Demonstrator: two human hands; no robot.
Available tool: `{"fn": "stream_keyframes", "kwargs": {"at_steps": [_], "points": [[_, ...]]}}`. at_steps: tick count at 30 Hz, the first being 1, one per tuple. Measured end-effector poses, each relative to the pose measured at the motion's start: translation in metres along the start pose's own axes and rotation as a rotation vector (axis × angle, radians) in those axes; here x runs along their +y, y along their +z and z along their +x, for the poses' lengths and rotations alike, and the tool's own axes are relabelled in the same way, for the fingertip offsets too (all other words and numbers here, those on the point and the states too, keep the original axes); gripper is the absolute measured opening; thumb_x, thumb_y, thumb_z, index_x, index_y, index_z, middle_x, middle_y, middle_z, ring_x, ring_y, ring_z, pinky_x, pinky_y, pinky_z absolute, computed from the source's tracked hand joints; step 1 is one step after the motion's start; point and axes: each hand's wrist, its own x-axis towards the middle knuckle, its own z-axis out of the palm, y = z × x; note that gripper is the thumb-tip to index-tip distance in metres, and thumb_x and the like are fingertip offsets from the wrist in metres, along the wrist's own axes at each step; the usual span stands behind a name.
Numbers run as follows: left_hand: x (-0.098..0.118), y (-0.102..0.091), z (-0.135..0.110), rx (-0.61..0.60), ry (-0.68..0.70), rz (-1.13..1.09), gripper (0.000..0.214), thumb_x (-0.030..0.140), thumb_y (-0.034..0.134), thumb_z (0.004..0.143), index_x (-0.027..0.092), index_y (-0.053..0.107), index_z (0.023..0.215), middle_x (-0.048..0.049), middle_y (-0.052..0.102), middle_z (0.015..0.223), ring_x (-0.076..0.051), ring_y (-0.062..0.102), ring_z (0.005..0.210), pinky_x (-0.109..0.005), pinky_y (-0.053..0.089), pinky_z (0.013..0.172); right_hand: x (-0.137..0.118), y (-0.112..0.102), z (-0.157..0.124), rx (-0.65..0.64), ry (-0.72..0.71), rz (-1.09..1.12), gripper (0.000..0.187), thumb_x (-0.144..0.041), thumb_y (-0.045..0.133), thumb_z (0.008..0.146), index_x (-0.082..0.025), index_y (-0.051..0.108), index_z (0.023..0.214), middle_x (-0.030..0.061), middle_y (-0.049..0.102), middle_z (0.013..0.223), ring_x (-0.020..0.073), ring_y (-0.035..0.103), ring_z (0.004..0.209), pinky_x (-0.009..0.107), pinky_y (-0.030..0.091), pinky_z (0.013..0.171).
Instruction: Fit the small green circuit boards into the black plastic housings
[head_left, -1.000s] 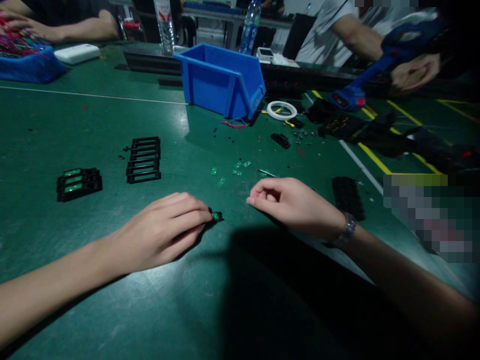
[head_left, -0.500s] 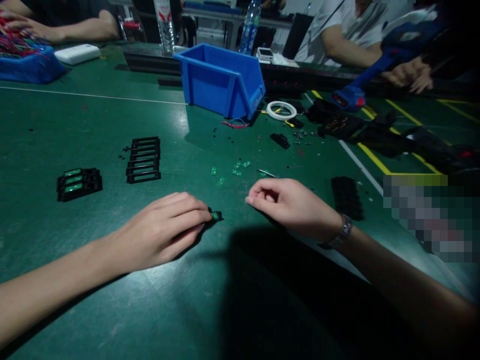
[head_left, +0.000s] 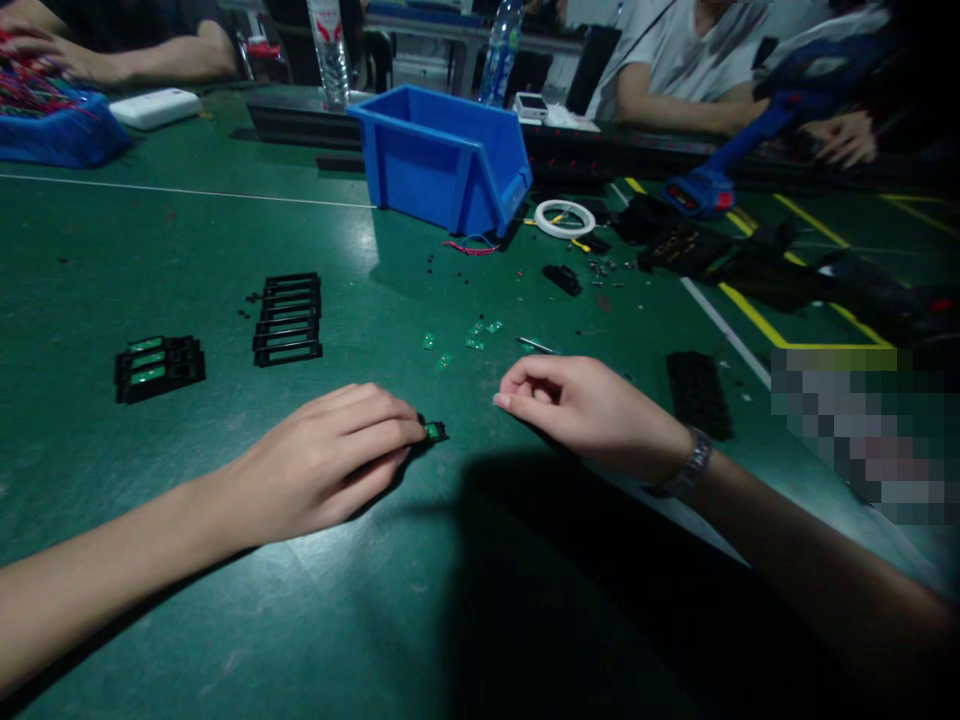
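Observation:
My left hand (head_left: 352,450) is closed on a small black plastic holder with a green circuit board (head_left: 434,431) in it; most of the piece is hidden under my fingers. To its right, my right hand (head_left: 566,400) hovers low over the table with thumb and forefinger pinched. Whatever lies between those fingertips, if anything, is too small to make out. Several loose green circuit boards (head_left: 475,335) lie just beyond my hands, beside a thin metal tool (head_left: 537,346). On the left are black holders with green boards (head_left: 159,367) and a black slotted frame (head_left: 288,320).
A blue bin (head_left: 450,160) stands at the back, with a white tape ring (head_left: 565,219) and scattered screws to its right. A black part (head_left: 697,393) lies beyond my right wrist. A blue power tool (head_left: 750,150) and co-workers' arms are across the table.
My hands hold nearly the same pose. Across the table, the co-worker at the right has shifted an arm and hand slightly.

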Motion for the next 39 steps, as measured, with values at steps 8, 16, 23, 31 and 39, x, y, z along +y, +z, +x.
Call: {"fn": "stream_keyframes", "kwargs": {"at_steps": [8, 16, 23, 31, 39], "points": [[-0.0009, 0.0007, -0.0006, 0.001, -0.001, 0.004, 0.030, 0.012, 0.053, 0.099, 0.016, 0.059, 0.128, -0.0119, 0.065, 0.121, -0.020, 0.060, 0.108, -0.037, 0.051, 0.096, -0.0017, -0.0009, 0.0000, -0.004, 0.020, 0.004, 0.019, -0.035, 0.063, 0.090, -0.018, 0.069, 0.084, -0.0011, 0.060, 0.068, 0.0127, 0.050, 0.060, 0.026, 0.035, 0.055], [-0.0002, 0.0008, -0.0004, 0.007, -0.003, -0.003, 0.030, 0.012, 0.053, 0.098, 0.015, 0.060, 0.127, -0.0120, 0.065, 0.120, -0.020, 0.060, 0.108, -0.037, 0.051, 0.096, -0.0039, -0.0013, -0.0001, -0.003, 0.025, -0.001, 0.019, -0.035, 0.062, 0.090, -0.019, 0.069, 0.083, -0.0007, 0.060, 0.067, 0.0135, 0.051, 0.060, 0.027, 0.035, 0.055], [-0.0001, 0.0003, 0.0006, 0.007, -0.006, -0.006, 0.029, 0.012, 0.054, 0.098, 0.014, 0.061, 0.126, -0.0115, 0.066, 0.120, -0.020, 0.061, 0.108, -0.036, 0.051, 0.096, -0.0032, -0.0009, 0.0006, 0.004, 0.010, -0.024, 0.020, -0.036, 0.062, 0.091, -0.019, 0.068, 0.083, -0.0016, 0.058, 0.065, 0.0129, 0.049, 0.058, 0.027, 0.035, 0.055], [-0.0002, 0.0002, -0.0006, 0.007, 0.000, 0.009, 0.029, 0.012, 0.053, 0.099, 0.014, 0.060, 0.127, -0.0124, 0.066, 0.120, -0.020, 0.060, 0.108, -0.037, 0.051, 0.096, -0.0004, -0.0006, 0.0010, 0.007, -0.002, -0.035, 0.020, -0.036, 0.063, 0.090, -0.019, 0.069, 0.083, -0.0019, 0.058, 0.065, 0.0128, 0.049, 0.058, 0.026, 0.034, 0.054], [-0.0003, 0.0006, -0.0001, 0.009, 0.006, 0.009, 0.028, 0.013, 0.052, 0.099, 0.015, 0.060, 0.126, -0.0130, 0.066, 0.119, -0.021, 0.061, 0.106, -0.038, 0.052, 0.094, -0.0009, -0.0028, 0.0015, -0.018, 0.023, -0.012, 0.021, -0.038, 0.062, 0.090, -0.019, 0.069, 0.083, -0.0010, 0.059, 0.066, 0.0132, 0.049, 0.059, 0.026, 0.034, 0.054]]}}
